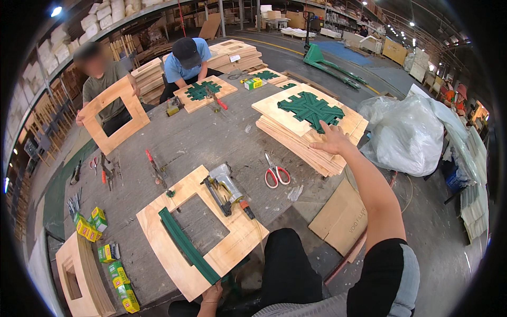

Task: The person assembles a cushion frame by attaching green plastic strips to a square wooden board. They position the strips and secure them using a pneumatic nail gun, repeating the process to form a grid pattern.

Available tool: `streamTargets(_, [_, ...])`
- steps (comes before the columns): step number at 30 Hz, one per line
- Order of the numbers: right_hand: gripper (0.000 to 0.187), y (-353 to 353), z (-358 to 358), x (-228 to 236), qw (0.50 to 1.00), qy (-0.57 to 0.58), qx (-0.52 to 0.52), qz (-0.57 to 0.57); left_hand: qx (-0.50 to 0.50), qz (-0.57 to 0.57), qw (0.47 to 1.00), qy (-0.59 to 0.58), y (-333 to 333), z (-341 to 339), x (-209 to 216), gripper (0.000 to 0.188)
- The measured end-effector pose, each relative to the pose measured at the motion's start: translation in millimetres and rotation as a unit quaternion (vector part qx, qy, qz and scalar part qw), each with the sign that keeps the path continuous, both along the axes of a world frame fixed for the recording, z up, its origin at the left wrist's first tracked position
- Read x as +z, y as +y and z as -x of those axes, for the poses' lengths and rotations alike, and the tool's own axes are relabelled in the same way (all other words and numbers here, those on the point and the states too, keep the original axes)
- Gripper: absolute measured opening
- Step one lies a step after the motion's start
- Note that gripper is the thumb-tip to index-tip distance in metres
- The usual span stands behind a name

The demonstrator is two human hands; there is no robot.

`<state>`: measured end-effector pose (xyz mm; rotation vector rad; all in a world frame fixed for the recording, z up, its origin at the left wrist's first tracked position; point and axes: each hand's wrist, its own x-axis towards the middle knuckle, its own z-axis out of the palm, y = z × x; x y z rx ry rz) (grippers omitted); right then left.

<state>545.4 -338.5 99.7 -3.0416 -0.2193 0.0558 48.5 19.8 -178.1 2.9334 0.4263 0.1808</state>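
Observation:
My right hand reaches out with its fingers spread, touching the near edge of a wooden panel with woven green webbing. This panel tops a stack of wooden boards. In front of me lies a wooden frame with a square opening. A green webbing strap runs along the opening's left side. At the frame's near edge, beside the strap's end, my left hand is closed on the frame, its fingers partly hidden. A staple gun rests on the frame's far right side.
Red-handled scissors lie on the grey table, with several small yellow-green boxes at left. Across it, one person holds a wooden frame; another bends over a webbed panel. Plastic wrapping bulges at right.

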Motion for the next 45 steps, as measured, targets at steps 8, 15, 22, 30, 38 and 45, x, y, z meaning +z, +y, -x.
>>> streamTargets(8, [0.098, 32, -51, -16, 0.999, 0.04, -0.001, 0.008, 0.071, 0.104, 0.992, -0.012, 3, 8, 1, 0.053])
streamTargets(15, [0.063, -21, -61, -39, 0.987, -0.119, -0.06, -0.089, -0.009, 0.006, 0.999, 0.031, 6, 4, -11, 0.053])
streamTargets(22, [0.075, 10, -28, -43, 0.989, -0.078, 0.092, -0.089, 0.04, 0.058, 0.997, -0.04, 4, 7, -8, 0.044])
streamTargets(30, [0.112, 56, -55, -10, 1.0, 0.016, -0.006, 0.005, 0.065, 0.097, 0.993, -0.029, -2, 3, 1, 0.05])
streamTargets(38, [0.123, 72, -67, -6, 0.995, 0.085, -0.045, -0.011, 0.05, 0.078, 0.995, 0.036, 7, 0, 4, 0.058])
streamTargets(45, [0.114, 17, -45, -14, 0.998, 0.041, -0.032, -0.043, -0.003, 0.052, 0.998, 0.02, 8, -1, -10, 0.056])
